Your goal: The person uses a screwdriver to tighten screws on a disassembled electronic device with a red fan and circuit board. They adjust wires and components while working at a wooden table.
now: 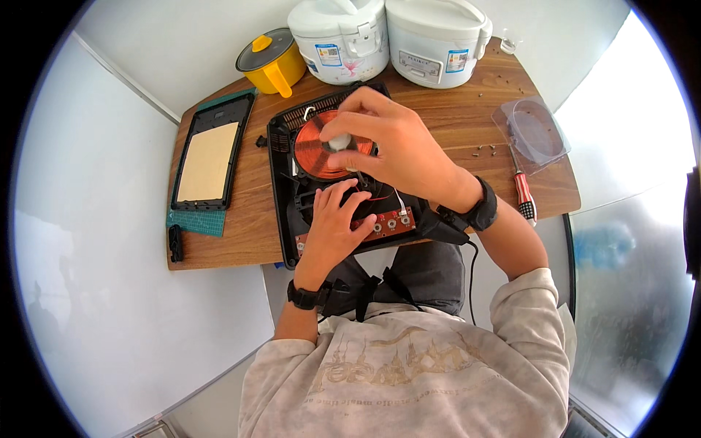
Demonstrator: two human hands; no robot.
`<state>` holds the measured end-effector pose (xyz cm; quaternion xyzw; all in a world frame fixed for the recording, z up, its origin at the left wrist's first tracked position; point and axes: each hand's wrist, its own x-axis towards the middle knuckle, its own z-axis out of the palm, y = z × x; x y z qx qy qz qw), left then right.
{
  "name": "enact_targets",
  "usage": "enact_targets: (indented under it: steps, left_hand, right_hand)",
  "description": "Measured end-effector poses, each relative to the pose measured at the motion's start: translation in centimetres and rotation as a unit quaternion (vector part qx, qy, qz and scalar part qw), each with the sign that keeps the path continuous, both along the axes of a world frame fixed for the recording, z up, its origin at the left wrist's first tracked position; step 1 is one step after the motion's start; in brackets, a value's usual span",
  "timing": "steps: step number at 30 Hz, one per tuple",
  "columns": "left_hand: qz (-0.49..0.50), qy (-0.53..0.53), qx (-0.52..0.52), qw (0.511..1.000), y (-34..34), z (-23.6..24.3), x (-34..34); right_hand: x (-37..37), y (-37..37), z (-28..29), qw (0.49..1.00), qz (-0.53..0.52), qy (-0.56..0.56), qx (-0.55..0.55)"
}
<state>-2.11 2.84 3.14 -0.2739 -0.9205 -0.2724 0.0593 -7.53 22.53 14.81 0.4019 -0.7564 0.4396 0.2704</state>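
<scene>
An opened black induction cooker base (280, 212) lies on the desk, with a round copper coil (309, 151), wires and a red circuit board (383, 228). My right hand (394, 146) arches over the coil, thumb and fingers curled round a white round piece (338, 144) at its centre; whether that piece is lifted off the coil I cannot tell. My left hand (328, 230) rests over the lower part of the base, fingers spread and bent beside the circuit board and wires.
A black panel (208, 157) lies on a green mat (197, 223) at left. A yellow pot (270, 69) and two white rice cookers (339, 51) stand behind. Right are a screwdriver (524, 193), plastic tray (540, 135) and screws on the wooden desk (453, 117). White boards flank it.
</scene>
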Motion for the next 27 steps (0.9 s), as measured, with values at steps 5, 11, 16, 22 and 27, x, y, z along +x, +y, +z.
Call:
enact_targets:
  steps: [5, 11, 16, 22, 27]
  left_hand:
    - [0.001, 0.000, -0.002, 1.000, -0.14, -0.30, -0.07]
    - [0.001, 0.008, -0.002, 1.000, -0.13, -0.26, -0.03]
    - [-0.003, -0.002, -0.005, 1.000, -0.05, 0.01, -0.06]
    - [-0.001, 0.001, -0.008, 1.000, -0.19, -0.29, -0.05]
    - [-0.001, 0.005, -0.006, 1.000, -0.13, -0.16, -0.01]
  right_hand:
    - [0.11, -0.57, -0.27, 0.997, -0.013, -0.076, -0.014]
    - [0.25, -0.46, -0.09, 1.000, -0.009, 0.001, -0.017]
    - [0.13, -0.25, 0.25, 0.999, -0.005, -0.040, -0.003]
    - [-0.01, -0.56, -0.13, 0.999, -0.007, -0.048, -0.011]
    - [0.06, -0.15, 0.21, 1.000, -0.008, -0.007, -0.003]
